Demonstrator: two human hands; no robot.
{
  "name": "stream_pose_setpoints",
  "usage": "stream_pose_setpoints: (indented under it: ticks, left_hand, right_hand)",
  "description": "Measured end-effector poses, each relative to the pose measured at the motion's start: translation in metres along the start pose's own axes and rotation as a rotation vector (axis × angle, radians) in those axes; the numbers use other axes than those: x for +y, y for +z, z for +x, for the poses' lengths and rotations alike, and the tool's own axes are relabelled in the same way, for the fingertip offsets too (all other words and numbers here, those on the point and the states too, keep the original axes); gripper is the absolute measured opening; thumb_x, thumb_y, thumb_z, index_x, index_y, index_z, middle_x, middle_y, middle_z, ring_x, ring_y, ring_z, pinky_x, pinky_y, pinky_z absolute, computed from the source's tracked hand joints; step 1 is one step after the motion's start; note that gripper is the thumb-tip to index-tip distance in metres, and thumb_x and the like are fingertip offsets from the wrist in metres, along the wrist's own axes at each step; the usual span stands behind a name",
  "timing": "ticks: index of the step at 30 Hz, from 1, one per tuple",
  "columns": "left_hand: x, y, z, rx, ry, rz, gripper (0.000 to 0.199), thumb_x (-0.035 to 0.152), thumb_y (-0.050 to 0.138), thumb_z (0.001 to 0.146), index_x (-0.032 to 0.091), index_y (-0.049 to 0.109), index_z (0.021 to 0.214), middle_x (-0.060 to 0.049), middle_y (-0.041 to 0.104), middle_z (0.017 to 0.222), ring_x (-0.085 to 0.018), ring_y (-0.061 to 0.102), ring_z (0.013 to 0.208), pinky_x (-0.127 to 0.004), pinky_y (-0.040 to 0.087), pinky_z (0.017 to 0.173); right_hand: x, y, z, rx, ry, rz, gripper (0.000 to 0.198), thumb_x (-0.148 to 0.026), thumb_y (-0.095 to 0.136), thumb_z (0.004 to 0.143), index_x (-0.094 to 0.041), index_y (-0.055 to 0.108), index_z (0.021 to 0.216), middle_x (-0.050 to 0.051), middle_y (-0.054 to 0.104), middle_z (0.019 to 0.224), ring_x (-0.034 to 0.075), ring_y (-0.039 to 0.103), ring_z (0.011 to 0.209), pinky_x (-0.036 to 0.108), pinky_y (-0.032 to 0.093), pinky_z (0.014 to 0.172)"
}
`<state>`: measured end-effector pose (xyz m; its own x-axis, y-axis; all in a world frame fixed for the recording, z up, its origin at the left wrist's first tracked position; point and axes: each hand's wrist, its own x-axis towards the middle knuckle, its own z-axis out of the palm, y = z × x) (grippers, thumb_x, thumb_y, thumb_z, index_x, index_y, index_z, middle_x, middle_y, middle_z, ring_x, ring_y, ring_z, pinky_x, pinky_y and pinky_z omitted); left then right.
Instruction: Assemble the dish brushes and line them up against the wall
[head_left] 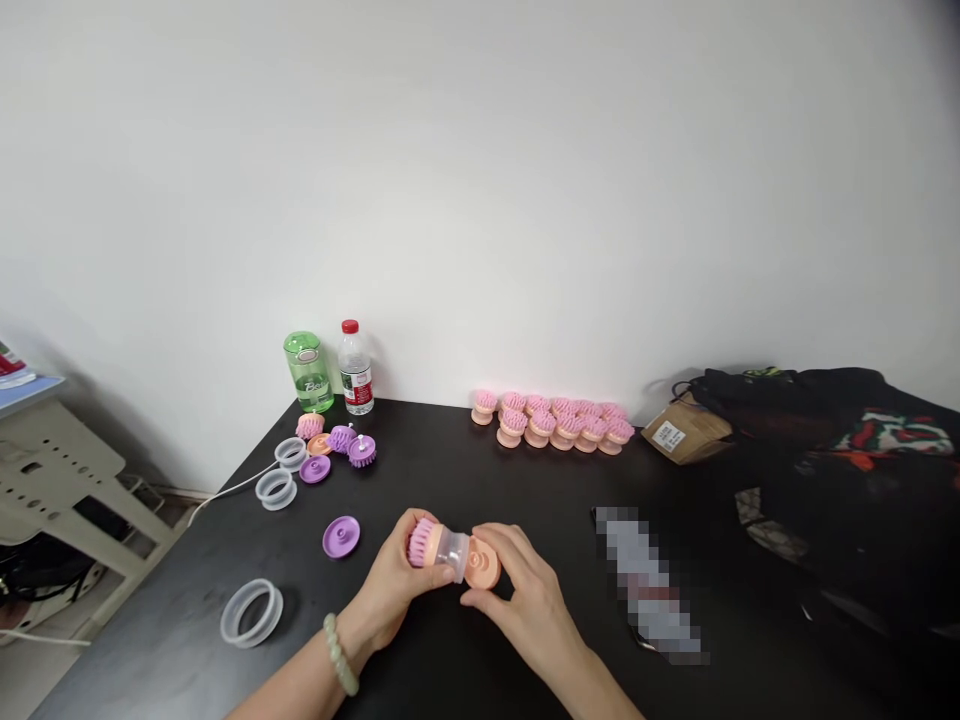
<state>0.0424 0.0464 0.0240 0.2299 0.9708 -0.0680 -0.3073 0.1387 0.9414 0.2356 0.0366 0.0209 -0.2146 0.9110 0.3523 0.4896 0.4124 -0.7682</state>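
Observation:
My left hand (403,570) grips a scrub brush (442,548) lying sideways, made up of a pink bristle head, a peach ring and a clear translucent body. In my right hand (517,580) is a round peach cap (482,565), pinched between thumb and fingers at the open end of the clear body. The cap is tilted, its inner side with a small central stub facing me. Whether cap and body touch, I cannot tell. A purple cap (342,537) lies on the black table to the left of my left hand.
Translucent rings (252,613), purple parts (361,451) and a pink bristle head (310,426) lie at the left. Behind them stand a green bottle (309,372) and a water bottle (355,368). Several pink brushes (564,431) line the wall. A pixelated phone-like object (649,585), paper bag (686,430) and dark cloth (832,480) are right.

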Motion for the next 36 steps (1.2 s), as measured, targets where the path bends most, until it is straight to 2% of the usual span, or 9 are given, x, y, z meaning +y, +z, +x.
stream_pose_setpoints:
  ticks: [3,9,13,17,20,23,26,31,36]
  left_hand:
    - [-0.001,0.002,-0.001,-0.001,0.003,0.019,0.055,0.037,0.091,0.059,0.020,0.052,0.094,0.003,0.056,0.082,-0.012,0.051,0.075,-0.024,0.041,0.068]
    - [-0.011,0.003,-0.003,0.026,0.024,0.213,0.058,0.038,0.091,0.056,0.020,0.051,0.094,0.004,0.056,0.079,-0.012,0.047,0.071,-0.023,0.038,0.063]
    - [-0.010,0.003,-0.003,0.015,0.002,0.135,0.056,0.040,0.090,0.058,0.020,0.050,0.093,0.003,0.056,0.079,-0.013,0.048,0.072,-0.024,0.038,0.065]
    - [-0.006,0.004,-0.004,0.006,-0.019,0.053,0.054,0.039,0.090,0.060,0.020,0.050,0.091,0.004,0.055,0.079,-0.012,0.047,0.072,-0.024,0.038,0.065]
    - [-0.004,0.005,-0.005,0.017,-0.012,0.063,0.052,0.039,0.089,0.060,0.020,0.050,0.090,0.004,0.053,0.077,-0.011,0.044,0.070,-0.023,0.037,0.064]
    - [-0.005,0.005,-0.005,0.023,0.001,0.076,0.052,0.039,0.089,0.061,0.020,0.051,0.091,0.004,0.054,0.078,-0.011,0.045,0.070,-0.023,0.036,0.064]
    - [-0.005,0.004,-0.005,0.020,-0.002,0.093,0.052,0.041,0.088,0.062,0.020,0.050,0.091,0.003,0.055,0.078,-0.012,0.046,0.071,-0.024,0.037,0.065]
    - [-0.004,0.004,-0.006,0.016,0.015,0.132,0.051,0.041,0.088,0.063,0.020,0.050,0.090,0.003,0.057,0.078,-0.012,0.046,0.070,-0.024,0.037,0.064]
    - [-0.002,0.005,-0.008,0.010,0.000,0.131,0.051,0.043,0.088,0.062,0.019,0.049,0.086,0.003,0.056,0.076,-0.012,0.045,0.069,-0.024,0.037,0.064]
  right_hand:
    - [0.003,-0.001,-0.003,0.007,-0.042,-0.023,0.063,-0.007,0.078,0.071,-0.032,0.062,0.126,0.006,0.064,0.118,0.032,0.061,0.109,0.047,0.055,0.094]
    - [0.001,0.001,-0.008,-0.098,-0.075,-0.053,0.076,0.003,0.070,0.070,-0.031,0.055,0.135,0.006,0.061,0.120,0.029,0.061,0.111,0.046,0.055,0.096]
    - [0.001,-0.002,-0.007,-0.100,-0.096,-0.021,0.078,0.006,0.068,0.073,-0.030,0.050,0.140,0.006,0.060,0.129,0.026,0.061,0.117,0.043,0.054,0.101]
    - [0.002,-0.003,-0.004,-0.033,-0.153,-0.008,0.065,-0.003,0.074,0.077,-0.028,0.056,0.134,0.007,0.066,0.119,0.026,0.065,0.102,0.039,0.061,0.087]
    - [0.002,-0.004,-0.003,0.018,-0.198,-0.031,0.053,-0.018,0.081,0.078,-0.026,0.062,0.127,0.008,0.069,0.114,0.028,0.065,0.103,0.042,0.061,0.086]
    - [0.000,-0.004,-0.003,0.022,-0.202,-0.013,0.046,-0.030,0.077,0.084,-0.026,0.063,0.127,0.009,0.069,0.114,0.025,0.069,0.093,0.038,0.062,0.081]
    - [0.000,-0.003,-0.005,0.019,-0.196,0.007,0.042,-0.033,0.071,0.089,-0.026,0.061,0.130,0.008,0.069,0.114,0.020,0.071,0.084,0.032,0.063,0.078]
    - [0.001,-0.001,-0.006,0.064,-0.229,-0.025,0.048,-0.036,0.070,0.090,-0.027,0.056,0.134,0.007,0.070,0.111,0.021,0.071,0.088,0.033,0.062,0.082]
    - [-0.004,-0.003,-0.005,0.073,-0.255,-0.030,0.041,-0.039,0.070,0.090,-0.025,0.058,0.126,0.006,0.070,0.104,0.021,0.070,0.085,0.033,0.062,0.077]
